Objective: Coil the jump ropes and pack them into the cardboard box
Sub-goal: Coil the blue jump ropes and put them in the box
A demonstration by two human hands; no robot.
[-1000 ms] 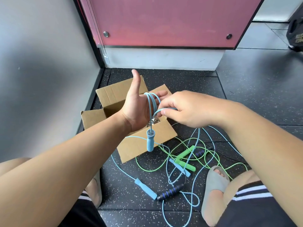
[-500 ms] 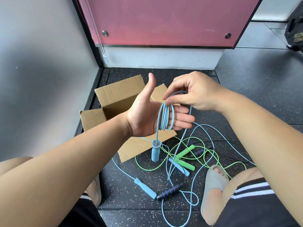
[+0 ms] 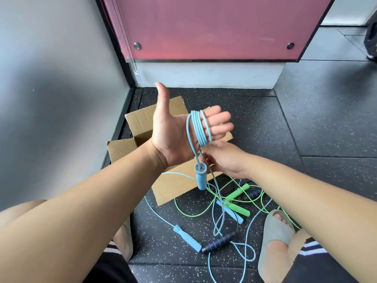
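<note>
Dropped beneath the flat left grip (image 3: 173, 135) wearing five loops, the right grip (image 3: 224, 160) pinches one blue rope (image 3: 201, 129).

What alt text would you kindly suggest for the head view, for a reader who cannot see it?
A left hand, open with thumb up, carries a light blue jump rope looped round its fingers, one handle dangling; the right hand holds the rope below the coil. Behind lie an open cardboard box and more tangled ropes on dark flooring.
</note>
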